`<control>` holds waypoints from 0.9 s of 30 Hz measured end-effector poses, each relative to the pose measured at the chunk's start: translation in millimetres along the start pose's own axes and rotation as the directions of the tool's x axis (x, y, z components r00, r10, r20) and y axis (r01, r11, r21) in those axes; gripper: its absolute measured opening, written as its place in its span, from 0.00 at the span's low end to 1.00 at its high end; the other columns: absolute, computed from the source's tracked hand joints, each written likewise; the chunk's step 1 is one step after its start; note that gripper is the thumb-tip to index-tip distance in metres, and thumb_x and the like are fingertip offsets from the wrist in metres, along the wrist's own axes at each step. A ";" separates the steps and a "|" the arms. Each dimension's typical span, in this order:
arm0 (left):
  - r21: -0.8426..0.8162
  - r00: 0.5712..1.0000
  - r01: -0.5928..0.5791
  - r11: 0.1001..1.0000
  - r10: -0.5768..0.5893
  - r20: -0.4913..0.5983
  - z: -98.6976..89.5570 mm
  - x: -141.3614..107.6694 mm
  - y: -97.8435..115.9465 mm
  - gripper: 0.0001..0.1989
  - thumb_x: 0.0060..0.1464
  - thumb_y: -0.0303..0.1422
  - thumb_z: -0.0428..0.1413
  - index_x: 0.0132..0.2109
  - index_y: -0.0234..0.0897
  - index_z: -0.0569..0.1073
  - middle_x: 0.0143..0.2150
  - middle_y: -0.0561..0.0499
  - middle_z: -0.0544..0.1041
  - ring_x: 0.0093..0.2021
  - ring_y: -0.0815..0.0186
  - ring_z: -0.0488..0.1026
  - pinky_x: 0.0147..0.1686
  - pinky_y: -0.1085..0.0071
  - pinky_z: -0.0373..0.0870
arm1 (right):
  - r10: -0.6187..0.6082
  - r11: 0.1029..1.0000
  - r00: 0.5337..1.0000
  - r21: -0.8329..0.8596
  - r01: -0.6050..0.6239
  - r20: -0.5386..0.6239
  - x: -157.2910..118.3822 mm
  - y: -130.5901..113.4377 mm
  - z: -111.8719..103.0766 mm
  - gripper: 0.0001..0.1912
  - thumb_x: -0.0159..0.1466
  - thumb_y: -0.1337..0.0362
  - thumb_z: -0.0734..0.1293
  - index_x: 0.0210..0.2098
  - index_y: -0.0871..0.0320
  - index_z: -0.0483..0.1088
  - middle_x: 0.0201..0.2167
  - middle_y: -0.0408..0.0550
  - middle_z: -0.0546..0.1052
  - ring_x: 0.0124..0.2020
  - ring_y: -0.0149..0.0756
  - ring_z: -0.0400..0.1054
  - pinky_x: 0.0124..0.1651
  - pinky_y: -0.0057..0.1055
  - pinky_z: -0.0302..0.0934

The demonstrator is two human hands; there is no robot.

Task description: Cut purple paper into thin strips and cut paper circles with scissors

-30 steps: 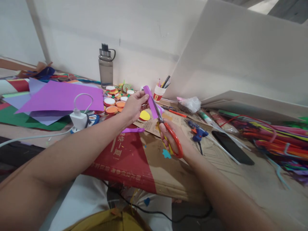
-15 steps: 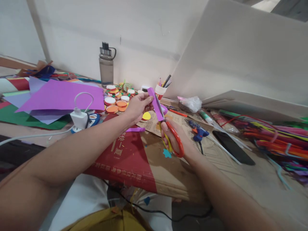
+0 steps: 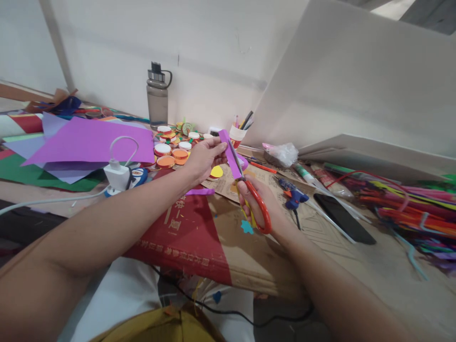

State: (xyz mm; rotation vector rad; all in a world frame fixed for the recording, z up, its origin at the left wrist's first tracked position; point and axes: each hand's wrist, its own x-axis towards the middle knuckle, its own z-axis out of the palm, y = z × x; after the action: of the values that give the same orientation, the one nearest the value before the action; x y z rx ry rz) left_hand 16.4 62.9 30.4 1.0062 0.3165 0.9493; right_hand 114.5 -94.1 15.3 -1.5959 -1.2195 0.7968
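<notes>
Between thumb and fingers, my left hand (image 3: 207, 160) pinches a folded purple paper strip (image 3: 231, 159) by its upper left edge. My right hand (image 3: 258, 199) is wrapped round the red and yellow handles of the scissors (image 3: 262, 207). The scissor blades lie along the right side of the strip, pointing up and away. Under my hands is a red and brown cardboard sheet (image 3: 194, 232), with another purple strip (image 3: 200, 192) on it. A blue paper cutout (image 3: 247, 227) lies just below the scissors.
Purple sheets (image 3: 92, 142) and a white plug (image 3: 117, 175) are at the left. Behind stand a bottle (image 3: 157, 102), round lids (image 3: 163, 149) and a pen cup (image 3: 238, 135). A glue gun (image 3: 294, 195), phone (image 3: 344, 218) and colourful pipe cleaners (image 3: 409, 209) are at the right.
The scissors have shifted very slightly, and their blades look a little more parted from the strip. My left hand and the strip have hardly moved.
</notes>
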 end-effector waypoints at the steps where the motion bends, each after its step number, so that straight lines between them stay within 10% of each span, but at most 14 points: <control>1: 0.002 1.000 0.001 1.000 -0.001 0.000 0.3 -0.4 0.4 0.03 0.53 0.25 0.63 0.36 0.33 0.75 0.26 0.55 0.74 0.24 0.76 0.69 0.31 0.75 0.69 | 0.002 1.000 1.000 -0.007 -0.002 -0.007 -0.2 -0.8 0.2 0.24 0.61 0.38 0.63 0.33 0.53 0.60 0.20 0.36 0.65 0.14 0.26 0.58 0.14 0.23 0.54; 27: 0.000 0.999 -0.016 1.000 0.016 -0.043 4.0 -1.5 1.9 0.02 0.54 0.25 0.62 0.34 0.32 0.75 0.26 0.54 0.75 0.24 0.76 0.70 0.31 0.76 0.69 | -0.021 1.000 0.999 0.000 0.021 0.047 5.9 6.8 -2.9 0.19 0.62 0.44 0.66 0.36 0.52 0.62 0.21 0.36 0.65 0.15 0.27 0.59 0.15 0.24 0.57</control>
State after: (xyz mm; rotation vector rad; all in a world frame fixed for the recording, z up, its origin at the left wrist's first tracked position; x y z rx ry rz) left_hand 17.0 59.8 33.8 0.9906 0.3447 0.9868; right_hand 121.1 -89.7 10.2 -1.5695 -1.2679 0.8248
